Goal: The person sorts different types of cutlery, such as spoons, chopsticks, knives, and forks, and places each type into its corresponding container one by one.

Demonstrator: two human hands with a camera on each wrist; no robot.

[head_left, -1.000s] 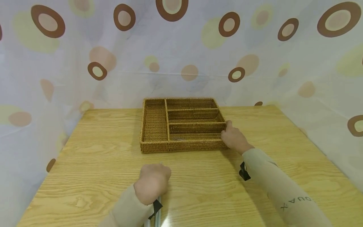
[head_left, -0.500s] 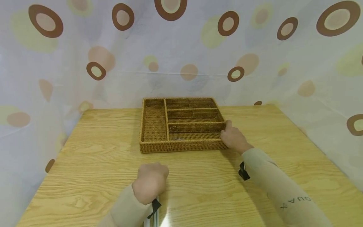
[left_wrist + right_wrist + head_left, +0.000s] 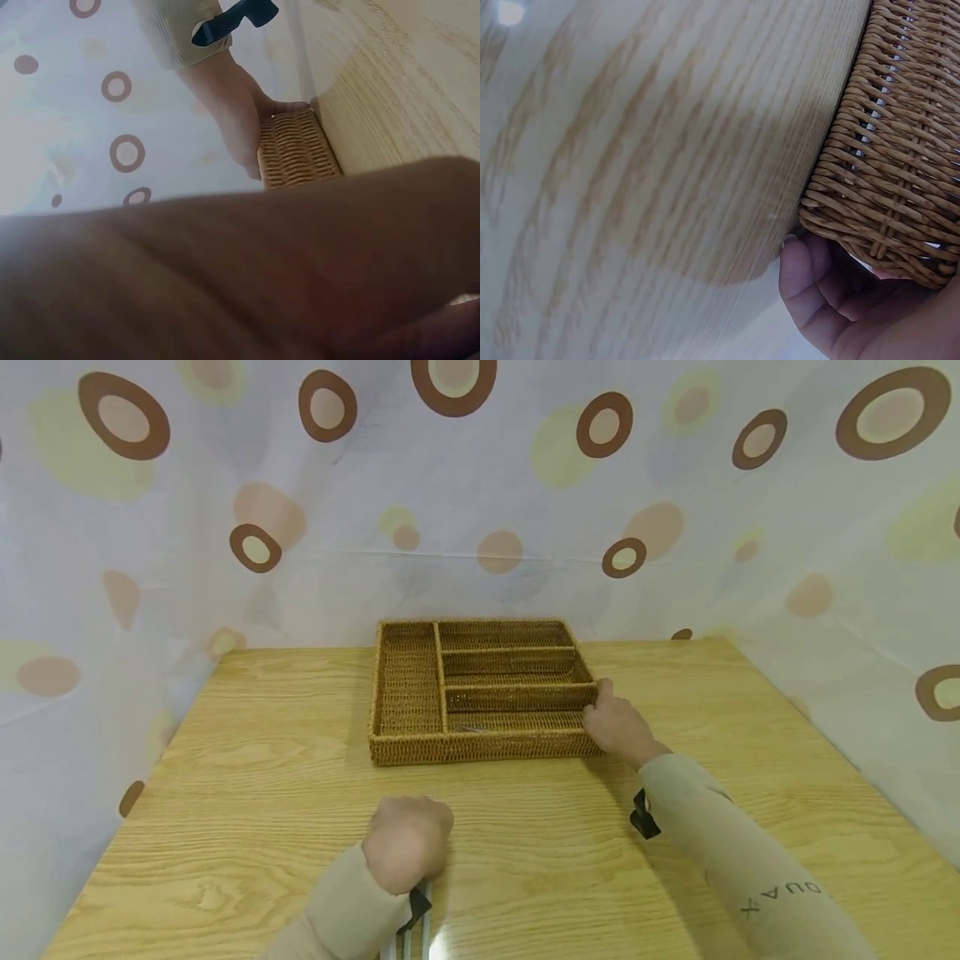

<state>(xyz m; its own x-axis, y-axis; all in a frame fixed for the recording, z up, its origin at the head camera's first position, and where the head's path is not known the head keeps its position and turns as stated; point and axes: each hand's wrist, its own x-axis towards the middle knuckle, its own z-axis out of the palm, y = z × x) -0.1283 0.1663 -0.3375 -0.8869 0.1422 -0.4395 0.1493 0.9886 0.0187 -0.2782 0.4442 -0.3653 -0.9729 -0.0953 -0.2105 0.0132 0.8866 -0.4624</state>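
A brown wicker cutlery tray (image 3: pixel 408 750) with several compartments sits toward the table's back edge. At its front right corner my right hand (image 3: pixel 622 727) grips the wall; in the right wrist view curled fingers (image 3: pixel 810 281) reach round the lower edge. Nearer me, my left hand (image 3: pixel 408 843) is curled low over the table, knuckles up. From under its wrist run slim silvery rods (image 3: pixel 426 935), and a thin pale tip shows just past its knuckles. The fingertips are hidden beneath the hand. In the left wrist view the left hand (image 3: pixel 247 270) fills the lower half, blurred.
A thin metal piece (image 3: pixel 471 727) lies in the tray's front compartment. The wooden table (image 3: pixel 247 827) spreads around the tray. A white sheet with brown rings (image 3: pixel 502 485) hangs behind the table and along both sides.
My left hand shifts slightly left, then back right. One silvery rod below its wrist has moved right, apart from the others. My right hand and the tray stay in place.
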